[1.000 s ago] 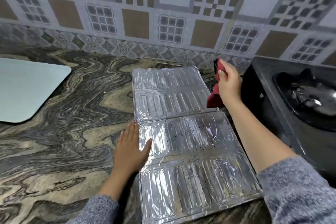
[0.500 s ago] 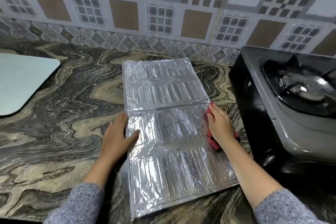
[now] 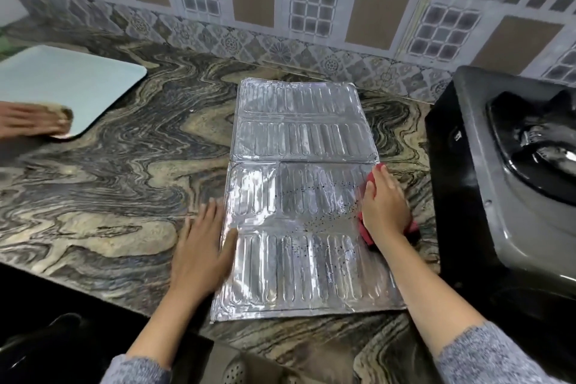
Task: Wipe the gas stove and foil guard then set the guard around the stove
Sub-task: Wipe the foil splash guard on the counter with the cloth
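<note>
Head | our left hand (image 3: 199, 246) flat, thumb on left edge of guard (image 3: 299, 140) | right hand (image 3: 385, 209) flat, pressing cloth (image 3: 367, 235) on its right edge

Your left sleeve (image 3: 137, 368) is a knit in heathered grey-blue, flecked with lighter and darker threads, and it ends at a soft cuff partway up the forearm. Your right sleeve (image 3: 480, 355) is the same speckled knit, its cuff edge slightly fuzzy. Beyond both cuffs your forearms are bare down to the left grip (image 3: 199, 246) and the right grip (image 3: 386, 206).
</note>
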Demonstrator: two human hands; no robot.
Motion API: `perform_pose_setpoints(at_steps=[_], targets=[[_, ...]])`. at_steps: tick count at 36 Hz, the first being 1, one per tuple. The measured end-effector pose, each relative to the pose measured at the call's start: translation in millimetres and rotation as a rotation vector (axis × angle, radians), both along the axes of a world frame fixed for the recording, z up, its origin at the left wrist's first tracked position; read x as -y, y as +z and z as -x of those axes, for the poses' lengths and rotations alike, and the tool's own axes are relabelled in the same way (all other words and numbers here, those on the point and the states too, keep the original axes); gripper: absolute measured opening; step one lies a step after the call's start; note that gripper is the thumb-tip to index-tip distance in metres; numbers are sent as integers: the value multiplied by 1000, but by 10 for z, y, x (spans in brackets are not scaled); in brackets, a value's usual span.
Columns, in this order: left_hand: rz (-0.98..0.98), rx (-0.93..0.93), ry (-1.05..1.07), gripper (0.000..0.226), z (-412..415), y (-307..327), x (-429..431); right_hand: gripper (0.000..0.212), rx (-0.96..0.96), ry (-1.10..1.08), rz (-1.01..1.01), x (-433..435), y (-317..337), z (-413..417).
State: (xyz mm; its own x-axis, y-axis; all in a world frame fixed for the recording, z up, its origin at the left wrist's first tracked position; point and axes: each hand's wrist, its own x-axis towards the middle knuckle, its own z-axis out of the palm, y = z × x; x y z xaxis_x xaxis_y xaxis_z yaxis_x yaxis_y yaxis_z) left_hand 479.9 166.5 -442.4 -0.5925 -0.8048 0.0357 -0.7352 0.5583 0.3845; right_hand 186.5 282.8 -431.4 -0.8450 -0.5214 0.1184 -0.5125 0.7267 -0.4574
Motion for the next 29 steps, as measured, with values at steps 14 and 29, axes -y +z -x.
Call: perform_pose_setpoints(at_steps=[14,29], targets=[[-118,-75,21,86,-23,114,43,43,23,200,5,284,-18,-292],[-24,28,40,87,-306,-29,-429,45,17,329,40,119,16,-192]])
